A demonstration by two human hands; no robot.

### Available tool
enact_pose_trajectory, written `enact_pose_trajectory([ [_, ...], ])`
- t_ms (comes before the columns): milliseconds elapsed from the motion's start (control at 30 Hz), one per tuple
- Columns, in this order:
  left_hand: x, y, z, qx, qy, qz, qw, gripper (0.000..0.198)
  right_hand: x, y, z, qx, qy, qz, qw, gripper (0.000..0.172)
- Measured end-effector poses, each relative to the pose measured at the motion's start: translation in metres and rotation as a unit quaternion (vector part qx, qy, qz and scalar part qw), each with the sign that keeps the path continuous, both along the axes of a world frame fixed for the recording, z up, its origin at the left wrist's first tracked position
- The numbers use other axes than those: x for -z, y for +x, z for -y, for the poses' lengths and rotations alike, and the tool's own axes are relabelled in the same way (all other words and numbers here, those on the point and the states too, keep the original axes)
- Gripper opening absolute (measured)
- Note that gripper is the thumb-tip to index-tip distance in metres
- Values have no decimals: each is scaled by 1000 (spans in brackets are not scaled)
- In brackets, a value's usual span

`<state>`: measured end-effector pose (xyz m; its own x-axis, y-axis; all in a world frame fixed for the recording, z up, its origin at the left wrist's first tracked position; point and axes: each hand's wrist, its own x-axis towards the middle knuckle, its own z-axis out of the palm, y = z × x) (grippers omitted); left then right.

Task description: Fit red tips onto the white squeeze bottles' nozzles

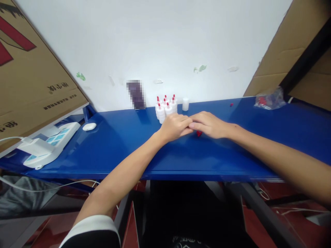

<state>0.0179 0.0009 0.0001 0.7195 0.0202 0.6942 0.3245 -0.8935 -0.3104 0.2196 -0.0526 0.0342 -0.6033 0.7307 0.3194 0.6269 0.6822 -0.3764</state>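
My left hand (176,126) and my right hand (209,124) meet at their fingertips above the blue table (124,148). The fingers of both are bent and pressed together, and whatever they hold, if anything, is hidden. Just behind my left hand stands a tight group of several small white squeeze bottles (161,113) with red pointed tips, partly covered by that hand. To their right is a white cylinder (185,104) with no red tip. Small red pieces (199,133) lie on the table beneath my right hand.
A clear plastic bag (271,99) with red pieces lies at the back right, and one red piece (231,104) nearby. At left are a power strip (55,141) and a white earbud case (89,126). A dark, pixelated upright object (136,94) leans on the wall. Cardboard (33,75) flanks the table.
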Motion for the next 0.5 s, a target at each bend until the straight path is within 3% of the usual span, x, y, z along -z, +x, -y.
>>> enact_pose_trajectory([
  [300,3,1,-1,-4,42,-22,999,41,-5,-5,3,29,-16,57,998,29],
  [500,3,0,-1,-1,41,-37,998,44,-2,-7,4,70,10,129,989,30],
])
